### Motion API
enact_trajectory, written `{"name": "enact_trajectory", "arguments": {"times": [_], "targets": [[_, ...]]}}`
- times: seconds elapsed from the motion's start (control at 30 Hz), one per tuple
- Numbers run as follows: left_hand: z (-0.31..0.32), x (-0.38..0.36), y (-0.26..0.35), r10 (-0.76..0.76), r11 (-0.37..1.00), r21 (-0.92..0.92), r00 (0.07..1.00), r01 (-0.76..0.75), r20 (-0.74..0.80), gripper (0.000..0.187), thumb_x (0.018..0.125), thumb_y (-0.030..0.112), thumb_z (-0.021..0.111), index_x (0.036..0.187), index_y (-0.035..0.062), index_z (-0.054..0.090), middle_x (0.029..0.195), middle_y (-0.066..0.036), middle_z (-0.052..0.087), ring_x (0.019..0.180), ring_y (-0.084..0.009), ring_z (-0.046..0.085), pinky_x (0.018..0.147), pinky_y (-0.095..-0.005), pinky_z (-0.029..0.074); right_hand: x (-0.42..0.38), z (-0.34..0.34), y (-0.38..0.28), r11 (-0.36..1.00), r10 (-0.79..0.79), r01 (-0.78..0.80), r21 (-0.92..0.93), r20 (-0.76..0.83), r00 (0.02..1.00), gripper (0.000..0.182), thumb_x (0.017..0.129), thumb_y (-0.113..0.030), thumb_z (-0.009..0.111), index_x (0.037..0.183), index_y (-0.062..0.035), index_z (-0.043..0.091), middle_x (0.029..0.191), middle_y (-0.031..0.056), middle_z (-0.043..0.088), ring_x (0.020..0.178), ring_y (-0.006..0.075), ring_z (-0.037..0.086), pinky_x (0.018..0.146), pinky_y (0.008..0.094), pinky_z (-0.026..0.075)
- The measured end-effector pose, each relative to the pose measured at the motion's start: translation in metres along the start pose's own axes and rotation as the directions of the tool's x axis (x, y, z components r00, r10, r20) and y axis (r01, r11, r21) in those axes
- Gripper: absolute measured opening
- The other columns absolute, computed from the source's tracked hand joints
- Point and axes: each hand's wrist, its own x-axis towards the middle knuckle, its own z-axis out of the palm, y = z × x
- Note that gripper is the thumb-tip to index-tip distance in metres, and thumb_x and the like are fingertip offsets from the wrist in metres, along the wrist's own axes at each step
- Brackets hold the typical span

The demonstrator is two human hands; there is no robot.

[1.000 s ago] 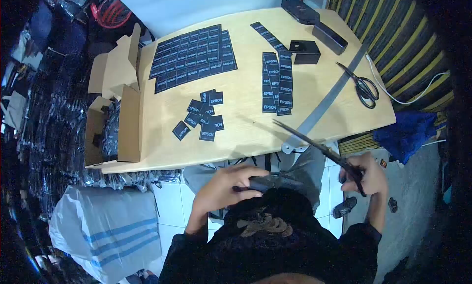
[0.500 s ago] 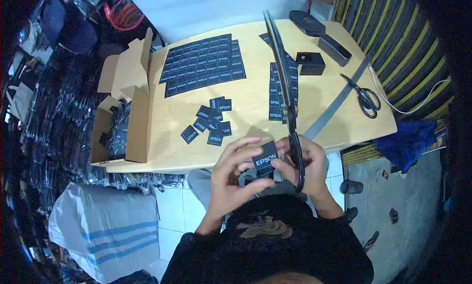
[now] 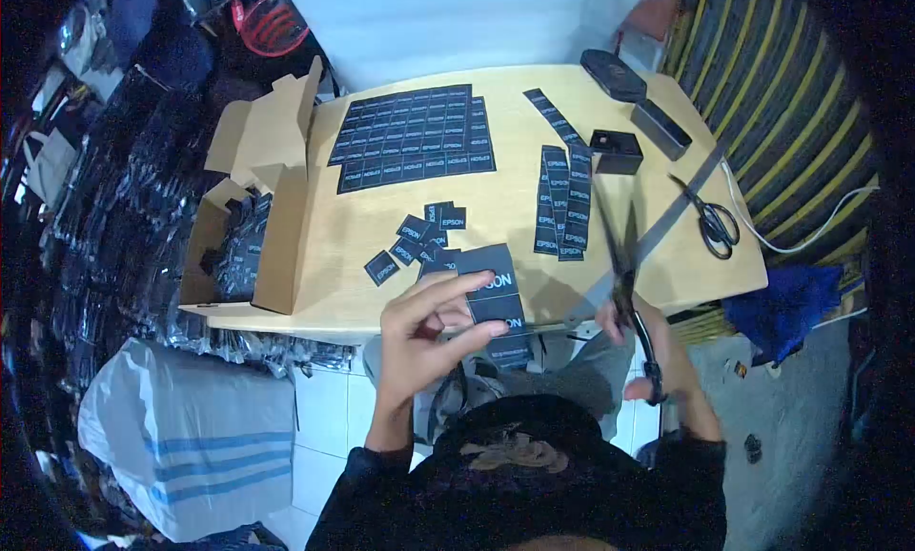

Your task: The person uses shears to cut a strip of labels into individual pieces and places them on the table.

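My left hand (image 3: 416, 330) pinches a short black strip of EPSON labels (image 3: 498, 304) between thumb and fingers, above the table's front edge. In my right hand (image 3: 660, 346) is a large pair of black-handled scissors (image 3: 622, 279), points away from me and blades slightly apart. A gap separates the blades from the strip. Just beyond my left hand lies a loose pile of cut square labels (image 3: 415, 229), partly covered by the strip. Several uncut label strips (image 3: 576, 208) lie beyond the scissors.
Printed label sheets (image 3: 410, 132) lie at the back of the table (image 3: 353, 298). A cardboard box (image 3: 291, 241) holding cut labels stands at the left. To the right are a second pair of scissors (image 3: 713, 225), a long metal ruler (image 3: 672, 214), a black open box (image 3: 617, 153) and a dark case (image 3: 613, 75).
My hands have moved apart, the right one swinging right with the scissors. A longer strip now shows in my left hand. The view has shifted slightly.
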Motion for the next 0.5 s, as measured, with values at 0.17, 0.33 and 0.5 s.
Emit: {"name": "enact_trajectory", "arguments": {"times": [0.17, 0.33, 0.5], "targets": [[-0.016, 0.013, 0.012, -0.016, 0.989, 0.145, 0.991, -0.004, 0.134, 0.051, 0.062, 0.002, 0.079, 0.11, 0.0073, 0.064, 0.098, -0.007, 0.061, 0.068, -0.0034, 0.054, 0.059, -0.0167, 0.047, -0.015, -0.046, -0.008, 0.945, 0.135, -0.026, -0.325, 0.317, 0.939, 0.082, 0.046, -0.062, 0.078, 0.094, -0.0002, 0.055, 0.069, -0.0007, 0.046, 0.064, 0.0123, 0.048, 0.059, 0.0263, 0.039], [-0.021, 0.025, 0.016, -0.07, 0.98, 0.198, 0.929, -0.004, 0.363, 0.051, 0.061, 0.004, 0.079, 0.11, 0.0093, 0.064, 0.098, -0.006, 0.062, 0.065, -0.0036, 0.052, 0.059, -0.0176, 0.047, -0.017, -0.055, -0.007, 0.954, 0.095, 0.061, -0.294, 0.488, 0.867, 0.071, 0.048, -0.051, 0.08, 0.096, -0.0022, 0.059, 0.068, 0.0032, 0.053, 0.063, 0.0185, 0.055, 0.058, 0.0302, 0.043], [-0.017, 0.035, 0.013, -0.12, 0.984, 0.173, 0.876, 0.043, 0.466, 0.051, 0.06, 0.006, 0.08, 0.109, 0.0103, 0.065, 0.097, -0.007, 0.064, 0.062, -0.0034, 0.053, 0.055, -0.017, 0.045, -0.01, -0.06, -0.016, 0.933, 0.163, 0.063, -0.353, 0.572, 0.804, 0.073, 0.049, -0.05, 0.082, 0.098, -0.0027, 0.057, 0.071, 0.0045, 0.055, 0.063, 0.02, 0.057, 0.057, 0.0309, 0.044]]}}
